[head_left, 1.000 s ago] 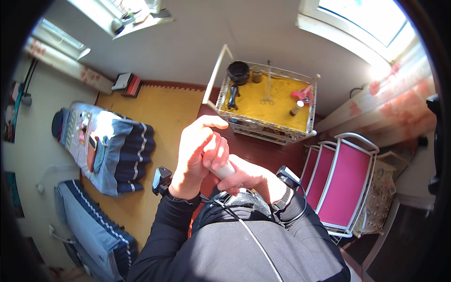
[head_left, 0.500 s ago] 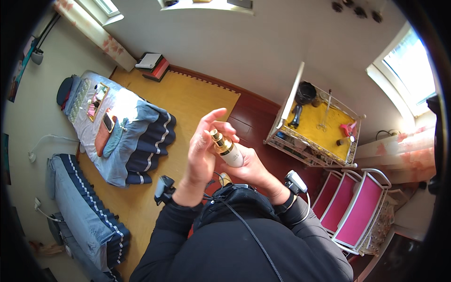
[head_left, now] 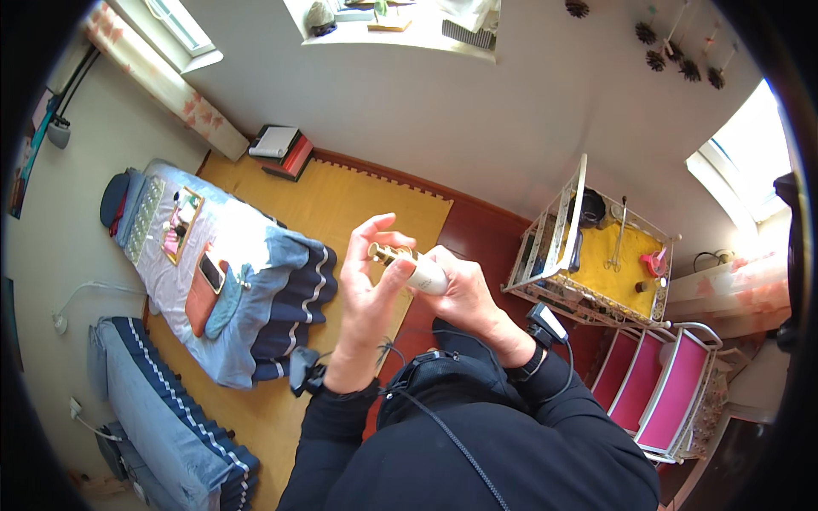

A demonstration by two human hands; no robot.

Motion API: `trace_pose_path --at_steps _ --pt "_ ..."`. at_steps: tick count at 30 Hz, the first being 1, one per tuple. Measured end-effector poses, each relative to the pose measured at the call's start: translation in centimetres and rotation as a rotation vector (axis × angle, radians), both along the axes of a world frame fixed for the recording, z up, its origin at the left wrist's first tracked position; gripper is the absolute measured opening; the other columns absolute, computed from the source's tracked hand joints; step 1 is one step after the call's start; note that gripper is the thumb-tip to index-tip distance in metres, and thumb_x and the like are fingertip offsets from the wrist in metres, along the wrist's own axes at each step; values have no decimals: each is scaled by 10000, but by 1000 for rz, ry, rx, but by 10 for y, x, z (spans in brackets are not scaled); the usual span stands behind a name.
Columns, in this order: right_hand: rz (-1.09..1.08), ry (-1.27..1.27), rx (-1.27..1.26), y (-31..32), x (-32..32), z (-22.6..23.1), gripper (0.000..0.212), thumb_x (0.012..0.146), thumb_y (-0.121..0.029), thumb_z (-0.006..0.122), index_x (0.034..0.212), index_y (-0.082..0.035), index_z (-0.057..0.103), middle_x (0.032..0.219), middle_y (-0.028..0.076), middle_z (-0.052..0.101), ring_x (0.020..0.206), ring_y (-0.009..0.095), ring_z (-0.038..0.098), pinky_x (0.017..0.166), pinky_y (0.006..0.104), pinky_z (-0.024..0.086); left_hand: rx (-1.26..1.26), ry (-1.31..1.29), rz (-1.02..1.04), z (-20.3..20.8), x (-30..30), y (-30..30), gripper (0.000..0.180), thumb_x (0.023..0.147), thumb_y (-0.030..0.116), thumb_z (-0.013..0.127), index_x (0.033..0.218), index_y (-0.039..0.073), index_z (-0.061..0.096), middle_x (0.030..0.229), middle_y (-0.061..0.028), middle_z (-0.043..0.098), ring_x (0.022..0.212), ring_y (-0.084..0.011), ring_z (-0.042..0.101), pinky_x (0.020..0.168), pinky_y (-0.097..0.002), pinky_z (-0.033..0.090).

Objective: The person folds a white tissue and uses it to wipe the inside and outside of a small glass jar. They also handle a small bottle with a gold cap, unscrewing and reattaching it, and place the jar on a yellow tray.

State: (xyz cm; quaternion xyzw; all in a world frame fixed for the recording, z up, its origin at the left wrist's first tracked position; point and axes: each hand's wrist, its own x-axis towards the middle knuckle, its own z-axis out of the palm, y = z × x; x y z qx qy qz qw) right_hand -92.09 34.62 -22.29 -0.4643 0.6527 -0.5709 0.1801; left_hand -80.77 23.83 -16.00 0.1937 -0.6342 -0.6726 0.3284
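A small white pump bottle (head_left: 430,279) with a shiny gold top is held tilted in front of my chest, its gold end pointing left. My right hand (head_left: 468,294) is wrapped round the white body. At the gold end, my left hand (head_left: 362,285) is curled about the pump, its thumb across the gold collar and its fingers bent on the far side. Part of the collar is hidden behind that thumb.
On the left, a bed-like table (head_left: 192,315) with blue covers bears a tray of small items and a phone (head_left: 211,274). A white metal rack (head_left: 588,317) with a yellow top stands at right, near pink shelves (head_left: 667,392). Books (head_left: 281,153) are stacked by the wall.
My left thumb has come over the gold collar, and its fingers have bent in more. The bottle has tipped further to the left. The view has shifted, showing more of the far wall.
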Motion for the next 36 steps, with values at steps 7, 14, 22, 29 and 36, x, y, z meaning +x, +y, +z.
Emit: trace_pose_path --at_steps 7,14,22,29,36 --pt "686 -796 197 -45 -79 7 505 855 -217 822 1277 -53 596 927 1 624 749 78 591 693 245 503 -129 -194 -344 7 -29 -101 654 838 238 855 1395 12 597 1272 -91 664 1202 -172 606 1010 -297 473" --pt "739 -1004 51 -94 -158 16 472 941 -386 644 1256 -41 574 903 25 618 732 110 580 680 258 493 -39 -108 -451 24 -115 -149 747 794 155 894 1447 36 552 1158 -65 674 1110 -140 612 942 -291 496" --pt "231 -225 92 -140 -212 22 446 889 -223 800 1245 -41 601 1026 163 715 932 240 722 839 360 561 -483 -338 -111 25 -190 -190 468 845 172 854 1250 12 683 936 -10 596 851 -85 590 772 -232 493" --pt "1 -156 -11 -186 -245 14 459 805 -173 866 1180 -43 635 1038 140 731 923 273 721 844 367 562 -460 -108 -145 27 -231 -239 264 910 36 750 1171 -5 753 1030 -85 692 915 -162 669 808 -265 547" --pt "-202 -73 49 -275 -263 -1 430 800 -93 872 1178 -48 671 1099 83 709 1013 159 664 914 303 524 -595 -47 -186 29 -269 -341 259 854 -11 784 1112 -24 762 1017 -119 720 925 -179 673 814 -276 543"
